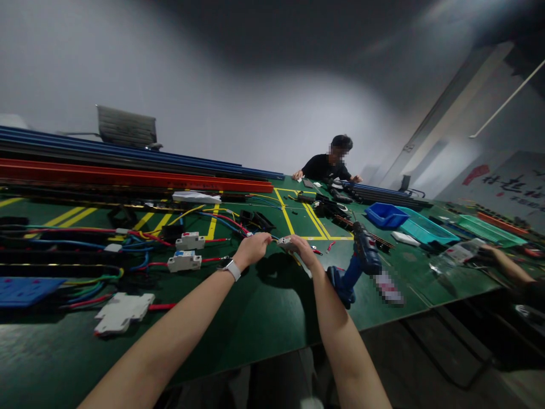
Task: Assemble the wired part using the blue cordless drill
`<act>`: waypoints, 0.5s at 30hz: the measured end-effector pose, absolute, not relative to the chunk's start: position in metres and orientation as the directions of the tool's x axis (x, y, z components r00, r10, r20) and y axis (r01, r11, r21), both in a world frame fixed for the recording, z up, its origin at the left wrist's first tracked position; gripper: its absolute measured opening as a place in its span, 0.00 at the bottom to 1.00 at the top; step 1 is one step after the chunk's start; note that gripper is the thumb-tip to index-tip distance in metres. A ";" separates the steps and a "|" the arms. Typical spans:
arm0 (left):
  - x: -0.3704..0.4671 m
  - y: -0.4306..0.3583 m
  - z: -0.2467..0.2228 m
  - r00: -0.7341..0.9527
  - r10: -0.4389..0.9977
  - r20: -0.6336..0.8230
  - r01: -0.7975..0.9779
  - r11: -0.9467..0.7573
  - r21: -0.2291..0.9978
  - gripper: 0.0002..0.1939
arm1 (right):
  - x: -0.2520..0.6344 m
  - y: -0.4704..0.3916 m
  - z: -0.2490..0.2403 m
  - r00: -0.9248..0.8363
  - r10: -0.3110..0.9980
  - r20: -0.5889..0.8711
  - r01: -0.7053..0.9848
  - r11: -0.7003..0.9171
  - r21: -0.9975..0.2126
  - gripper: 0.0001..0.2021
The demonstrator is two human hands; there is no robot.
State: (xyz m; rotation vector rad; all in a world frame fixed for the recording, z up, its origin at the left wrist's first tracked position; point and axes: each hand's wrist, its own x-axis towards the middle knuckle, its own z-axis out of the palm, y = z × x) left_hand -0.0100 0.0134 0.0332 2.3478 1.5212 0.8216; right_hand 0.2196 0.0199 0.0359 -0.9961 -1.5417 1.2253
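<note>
My left hand, with a pale watch on its wrist, is closed in a pinch on a thin wire. My right hand is closed around a small white circuit breaker, which its fingers partly cover. The wire spans the short gap between the hands. Left of them, a white circuit breaker and another breaker lie with red wires attached. Farther left is a wider white breaker block with a thick red cable.
A blue cordless drill stands beside my right forearm. Behind it are a blue bin and teal trays. Long orange rails line the far left of the green table. One person sits opposite; another person's arm reaches in at right.
</note>
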 end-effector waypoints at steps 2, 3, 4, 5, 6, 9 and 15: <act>-0.012 0.013 0.036 0.305 0.889 0.341 0.761 -0.443 0.473 0.15 | 0.220 0.017 0.037 -0.318 0.938 0.141 0.044 0.163 -0.986 0.17; -0.013 0.012 0.037 0.305 0.887 0.346 0.760 -0.446 0.473 0.15 | 0.220 0.015 0.038 -0.335 0.932 0.136 0.041 0.159 -0.986 0.17; -0.014 0.012 0.038 0.304 0.887 0.347 0.759 -0.445 0.474 0.15 | 0.219 0.014 0.039 -0.344 0.928 0.140 0.037 0.163 -0.986 0.17; -0.014 0.012 0.038 0.302 0.889 0.345 0.759 -0.443 0.477 0.15 | 0.219 0.014 0.040 -0.350 0.925 0.148 0.031 0.169 -0.985 0.17; -0.015 0.012 0.039 0.301 0.891 0.341 0.759 -0.440 0.480 0.15 | 0.219 0.014 0.040 -0.353 0.923 0.155 0.022 0.174 -0.985 0.17; -0.015 0.011 0.039 0.305 0.889 0.341 0.754 -0.444 0.485 0.15 | 0.218 0.015 0.039 -0.358 0.920 0.159 -0.007 0.168 -0.986 0.17; -0.015 0.012 0.037 0.318 0.870 0.376 0.741 -0.475 0.474 0.15 | 0.217 0.020 0.033 -0.353 0.924 0.147 -0.036 0.144 -0.989 0.17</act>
